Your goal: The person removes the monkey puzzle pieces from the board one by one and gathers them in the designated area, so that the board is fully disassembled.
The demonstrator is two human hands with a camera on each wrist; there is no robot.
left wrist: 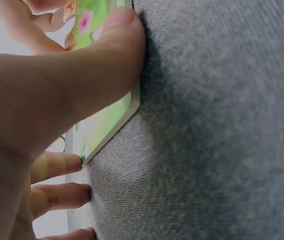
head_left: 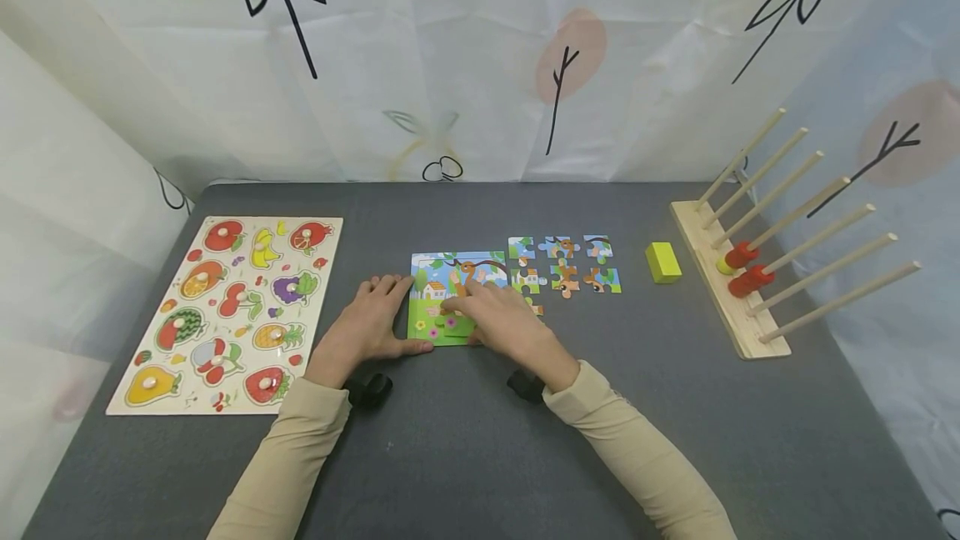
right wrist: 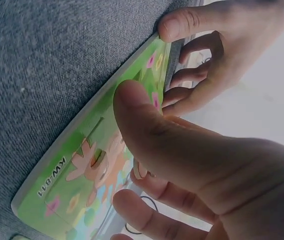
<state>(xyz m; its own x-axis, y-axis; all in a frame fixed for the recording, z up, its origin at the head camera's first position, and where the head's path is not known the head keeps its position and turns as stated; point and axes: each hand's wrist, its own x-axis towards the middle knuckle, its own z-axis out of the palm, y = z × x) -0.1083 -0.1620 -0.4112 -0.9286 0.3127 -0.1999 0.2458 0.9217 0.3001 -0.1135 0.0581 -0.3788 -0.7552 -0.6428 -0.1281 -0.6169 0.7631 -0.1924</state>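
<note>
A jigsaw board (head_left: 422, 311) with a green-and-blue picture lies on the dark table. My left hand (head_left: 370, 319) braces its lower left corner, thumb (left wrist: 122, 45) along the near edge and a fingertip at the left edge; the other fingers stretch out beside it. My right hand (head_left: 501, 319) is over the right part of the board. Its thumb and index finger pinch a green puzzle piece (head_left: 452, 328) low over the picture, partly hidden by the fingers. In the right wrist view the thumb (right wrist: 132, 95) covers part of the board.
Several loose puzzle pieces (head_left: 564, 280) lie right of the board. Past them are a yellow block (head_left: 663, 262) and a wooden peg stand (head_left: 738, 315) with tall pegs and red beads (head_left: 750, 280). At left lies a fruit peg puzzle (head_left: 247, 261). A cloth backdrop (head_left: 480, 65) rises behind the table.
</note>
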